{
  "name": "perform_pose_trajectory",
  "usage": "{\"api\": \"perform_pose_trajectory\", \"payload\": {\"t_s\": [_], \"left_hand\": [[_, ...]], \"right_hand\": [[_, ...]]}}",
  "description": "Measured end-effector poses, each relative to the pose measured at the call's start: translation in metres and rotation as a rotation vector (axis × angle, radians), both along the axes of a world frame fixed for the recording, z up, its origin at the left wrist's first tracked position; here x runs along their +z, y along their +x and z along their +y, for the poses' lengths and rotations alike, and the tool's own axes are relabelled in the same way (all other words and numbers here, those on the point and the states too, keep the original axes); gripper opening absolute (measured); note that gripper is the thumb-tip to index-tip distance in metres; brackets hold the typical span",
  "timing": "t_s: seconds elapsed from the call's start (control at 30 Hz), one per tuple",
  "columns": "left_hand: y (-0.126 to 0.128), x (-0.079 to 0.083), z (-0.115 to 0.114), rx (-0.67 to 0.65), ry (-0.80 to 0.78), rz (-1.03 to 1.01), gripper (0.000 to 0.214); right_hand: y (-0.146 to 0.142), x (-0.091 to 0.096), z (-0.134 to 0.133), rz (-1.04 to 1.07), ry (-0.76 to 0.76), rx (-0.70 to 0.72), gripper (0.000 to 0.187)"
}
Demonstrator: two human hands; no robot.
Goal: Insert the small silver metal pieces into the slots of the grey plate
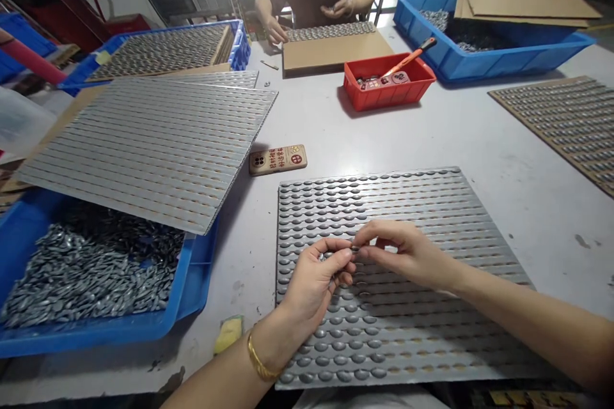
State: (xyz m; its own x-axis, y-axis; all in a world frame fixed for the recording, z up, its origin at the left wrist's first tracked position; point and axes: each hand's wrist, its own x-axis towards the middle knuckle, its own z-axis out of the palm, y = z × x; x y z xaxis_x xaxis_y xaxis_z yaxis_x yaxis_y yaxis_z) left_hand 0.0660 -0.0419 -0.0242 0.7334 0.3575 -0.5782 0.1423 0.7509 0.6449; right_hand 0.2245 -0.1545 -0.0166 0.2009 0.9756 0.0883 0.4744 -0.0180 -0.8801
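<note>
A ribbed cardboard sheet [432,204] lies in front of me, its rows partly filled with small grey oval metal pieces. Over its middle my left hand [314,281] and my right hand [407,252] meet, fingertips pinched together on a small grey metal piece [354,249]. My left wrist wears a gold bangle. A blue bin [192,287] at the left holds a heap of the same loose metal pieces [86,268].
A filled sheet [144,147] rests tilted over the blue bin. A phone [278,159] lies mid-table, a red tray [388,83] with an orange-handled tool behind it. Another person's hands [336,9] work at a sheet across the table. Blue bins stand at the back left and right.
</note>
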Motion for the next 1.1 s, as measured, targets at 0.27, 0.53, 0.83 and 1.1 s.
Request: {"api": "perform_pose_trajectory", "payload": {"t_s": [0.27, 0.53, 0.83, 1.1], "left_hand": [[0.002, 0.011, 0.004, 0.121, -0.116, 0.082, 0.016], [0.002, 0.023, 0.017, 0.191, -0.126, 0.081, 0.022], [0.001, 0.018, 0.008, 0.082, -0.091, 0.058, 0.02], [0.0, 0.006, 0.002, 0.012, -0.085, 0.009, 0.025]], "right_hand": [[0.008, -0.013, -0.007, -0.138, 0.115, -0.052, 0.016], [0.034, -0.053, -0.006, -0.703, 0.182, -0.027, 0.03], [0.032, -0.053, -0.004, -0.854, 0.098, 0.03, 0.028], [0.011, -0.015, -0.002, -0.287, 0.141, -0.013, 0.023]]}}
